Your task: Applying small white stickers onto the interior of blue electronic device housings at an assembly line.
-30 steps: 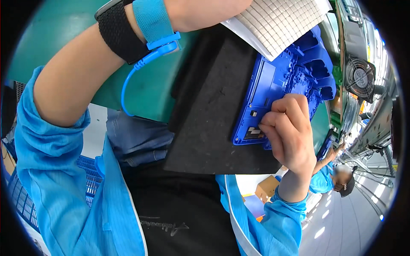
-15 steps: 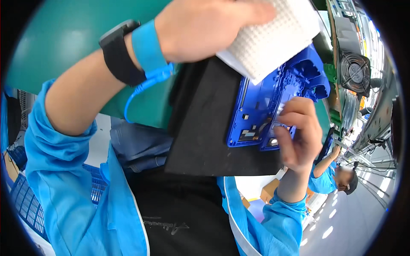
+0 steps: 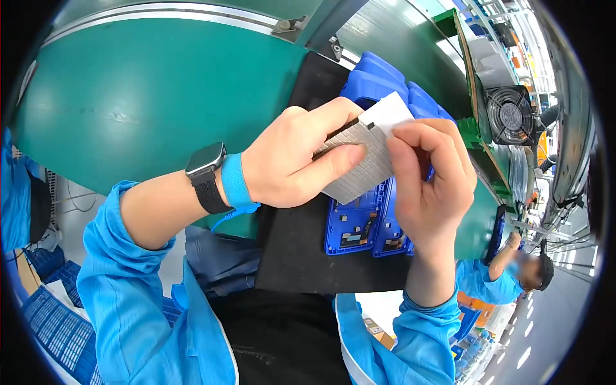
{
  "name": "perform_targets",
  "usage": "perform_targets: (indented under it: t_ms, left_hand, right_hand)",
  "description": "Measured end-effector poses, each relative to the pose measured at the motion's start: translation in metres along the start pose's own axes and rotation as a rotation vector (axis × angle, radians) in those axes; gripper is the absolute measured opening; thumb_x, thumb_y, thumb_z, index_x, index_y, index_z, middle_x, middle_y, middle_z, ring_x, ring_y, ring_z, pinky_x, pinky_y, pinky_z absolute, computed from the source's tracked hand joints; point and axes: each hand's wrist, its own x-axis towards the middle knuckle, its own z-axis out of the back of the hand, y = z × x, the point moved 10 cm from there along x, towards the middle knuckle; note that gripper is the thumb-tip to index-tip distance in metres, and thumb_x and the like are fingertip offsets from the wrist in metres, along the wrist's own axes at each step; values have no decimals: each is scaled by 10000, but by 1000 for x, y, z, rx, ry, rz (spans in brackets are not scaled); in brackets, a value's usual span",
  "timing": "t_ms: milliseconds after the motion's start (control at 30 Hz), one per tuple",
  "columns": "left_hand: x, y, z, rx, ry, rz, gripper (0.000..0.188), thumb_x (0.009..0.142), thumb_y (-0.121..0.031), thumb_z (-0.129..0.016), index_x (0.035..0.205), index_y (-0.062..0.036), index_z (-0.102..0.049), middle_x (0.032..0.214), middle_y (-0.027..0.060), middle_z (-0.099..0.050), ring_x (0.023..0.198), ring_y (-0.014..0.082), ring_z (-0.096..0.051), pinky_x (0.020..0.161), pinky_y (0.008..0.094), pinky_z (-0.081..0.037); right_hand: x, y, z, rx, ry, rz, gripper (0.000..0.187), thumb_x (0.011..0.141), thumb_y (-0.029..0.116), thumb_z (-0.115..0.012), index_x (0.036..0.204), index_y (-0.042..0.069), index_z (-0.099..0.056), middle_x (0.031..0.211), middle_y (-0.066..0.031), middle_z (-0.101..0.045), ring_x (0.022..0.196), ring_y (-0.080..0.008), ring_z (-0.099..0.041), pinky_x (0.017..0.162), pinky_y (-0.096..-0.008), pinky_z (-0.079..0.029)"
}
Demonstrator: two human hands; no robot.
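My left hand (image 3: 292,157) grips a sheet of small grey pads (image 3: 356,176) on white backing, thumb on top and fingers underneath. At the sheet's right edge, beside its bare white part (image 3: 390,110), the thumb and forefinger of my right hand (image 3: 439,173) are pinched together on the edge. Whether a loose pad is between those fingertips cannot be seen. Below the sheet lie open blue plastic housings (image 3: 350,224) with small parts inside, partly covered by the sheet and my right hand. They rest on a black mat (image 3: 308,256).
The green tabletop (image 3: 160,90) spreads to the left. A metal post (image 3: 330,22) stands at the back. To the right are a green-edged rack (image 3: 471,131) and a round fan (image 3: 511,115). A co-worker in blue (image 3: 491,282) is at far right.
My left hand has brought the sheet nearer and tilted it, so its grey pads now show. My right hand has lifted from the blue housing to the sheet's edge.
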Motion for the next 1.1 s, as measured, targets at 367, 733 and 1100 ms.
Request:
perform_targets:
  t_ms: [367, 733, 1100]
  left_hand:
    - [2, -14, 5, 187, -75, -89, 223, 906, -75, -665, 1086, 20, -573, 704, 190, -659, 592, 364, -671, 506, 385, -499]
    - [4, 4, 14, 172, -167, 35, 235, 893, -109, -680, 1082, 19, -621, 782, 208, -688, 700, 353, -715, 601, 366, -544]
    - [2, 26, 21, -33, -85, 96, 268, 1045, -162, -553, 1243, 20, -543, 1074, 41, -657, 961, 67, -588, 856, 226, -456]
  right_hand:
    - [12, 1, -20, -47, 89, 50, 132, 832, -26, -738, 909, 12, -638, 823, -117, -625, 681, -277, -632, 602, -340, -514]
    - [0, -12, -5, 297, 379, -142, 99, 851, -93, -630, 898, -18, -585, 830, -89, -576, 683, -183, -561, 625, -286, -452]
    - [-87, -73, -2, 59, 759, -216, 96, 835, -52, -639, 887, 7, -583, 887, -117, -569, 815, -289, -554, 720, -360, -449]
